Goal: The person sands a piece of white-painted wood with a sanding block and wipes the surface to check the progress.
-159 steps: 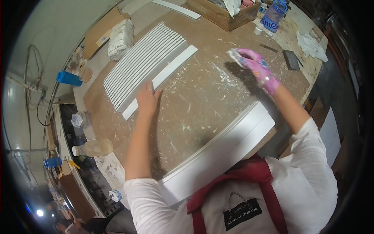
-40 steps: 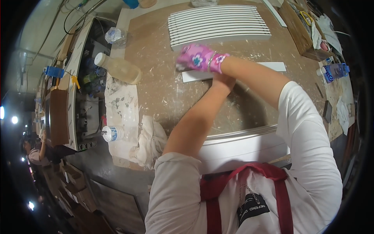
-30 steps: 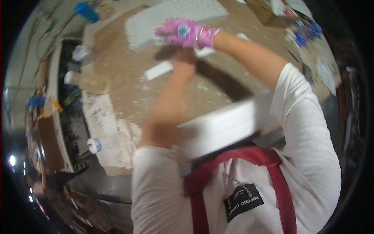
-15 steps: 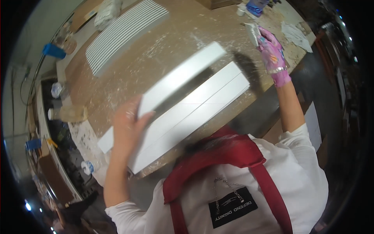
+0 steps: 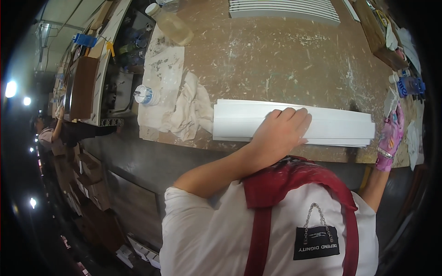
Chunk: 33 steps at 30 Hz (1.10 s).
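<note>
A stack of long white slats [image 5: 340, 129] lies along the table's near edge, their ends slightly uneven. Across the top slat rests my bare left hand [image 5: 283, 129], fingers bent over its width and the thumb low by the near side, closed on it. At the right end of the table, my right hand [image 5: 392, 129] wears a pink patterned glove and a bracelet at the wrist. Its fingers close around a crumpled pale packet [image 5: 391, 100], partly hidden by the glove; its exact kind is unclear.
A crumpled cloth [image 5: 191, 108] and a small white tub [image 5: 145, 95] sit left of the stack. Further back are a jug of yellowish liquid [image 5: 172, 27] and a row of white slats [image 5: 285, 10]. A blue bottle [image 5: 410, 86] lies at right. Another person [image 5: 50, 133] is far left.
The single slat that my left hand carried above the stack now lies on it, with that hand over its middle. My view has turned left. The gloved right hand still holds the packet.
</note>
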{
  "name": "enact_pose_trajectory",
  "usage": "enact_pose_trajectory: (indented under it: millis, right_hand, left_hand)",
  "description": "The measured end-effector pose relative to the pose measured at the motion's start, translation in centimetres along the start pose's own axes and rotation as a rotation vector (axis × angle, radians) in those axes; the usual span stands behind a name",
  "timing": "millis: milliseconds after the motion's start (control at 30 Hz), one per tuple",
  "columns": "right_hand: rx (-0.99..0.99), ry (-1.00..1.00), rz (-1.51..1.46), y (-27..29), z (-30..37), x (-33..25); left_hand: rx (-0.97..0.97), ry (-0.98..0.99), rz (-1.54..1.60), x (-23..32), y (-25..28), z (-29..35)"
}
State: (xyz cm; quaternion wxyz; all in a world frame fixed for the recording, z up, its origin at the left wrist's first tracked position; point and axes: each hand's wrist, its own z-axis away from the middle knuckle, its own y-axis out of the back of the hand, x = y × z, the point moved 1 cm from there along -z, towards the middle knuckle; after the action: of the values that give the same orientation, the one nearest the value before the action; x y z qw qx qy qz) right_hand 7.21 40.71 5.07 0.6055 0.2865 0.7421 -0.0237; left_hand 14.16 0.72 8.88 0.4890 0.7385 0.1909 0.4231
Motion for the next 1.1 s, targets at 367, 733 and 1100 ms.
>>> enact_pose_trajectory:
  millis: [367, 733, 1100]
  right_hand:
    - [0.133, -0.163, -0.179, 0.2, 0.2, -1.0]
    - [-0.013, -0.179, -0.357, -5.3, 3.4, -5.8]
    - [-0.097, -0.148, -0.109, -3.6, -0.3, -6.7]
  left_hand:
    - [-0.107, -0.085, 0.141, -5.3, 4.7, -6.7]
    - [0.092, 0.321, -0.411, -27.0, 0.6, -26.5]
    - [0.000, 0.012, -0.552, -26.5, -5.6, -23.0]
